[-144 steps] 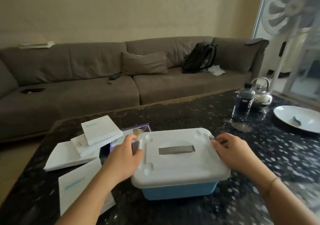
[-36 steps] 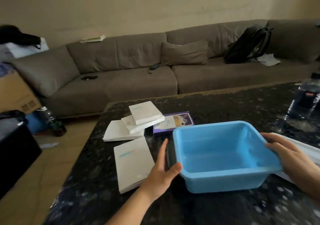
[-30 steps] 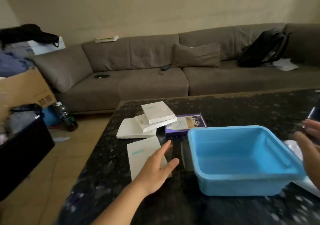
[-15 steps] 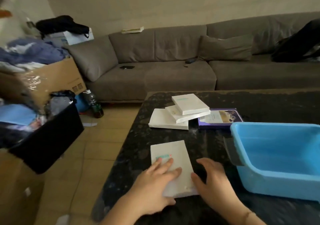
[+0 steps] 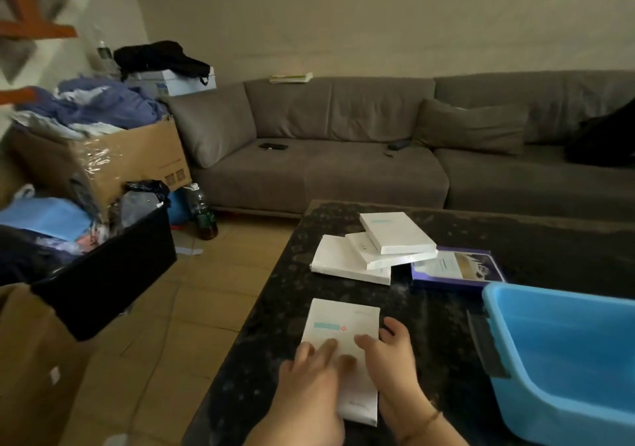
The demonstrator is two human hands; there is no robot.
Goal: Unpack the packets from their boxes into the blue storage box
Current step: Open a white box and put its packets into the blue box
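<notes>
A flat white box [image 5: 338, 328] with a teal label lies near the front of the dark table. My left hand [image 5: 311, 377] rests on its near part and my right hand [image 5: 391, 366] grips its right edge; both hands hold this box. The open blue storage box [image 5: 570, 352] stands at the right, empty as far as I see, with a grey latch on its left wall. Farther back, a stack of three white boxes [image 5: 374, 251] lies beside a purple box [image 5: 453, 268].
The dark speckled table [image 5: 275, 325] ends at its left edge, with tiled floor beyond. A black bin [image 5: 103, 273] and cardboard boxes full of clothes stand at the left. A green bottle [image 5: 204, 217] is on the floor. A grey sofa [image 5: 343, 156] runs behind.
The lid came off the blue storage box. Both hands left it and moved left onto the nearest white box, where they now hold it. My view swung left.
</notes>
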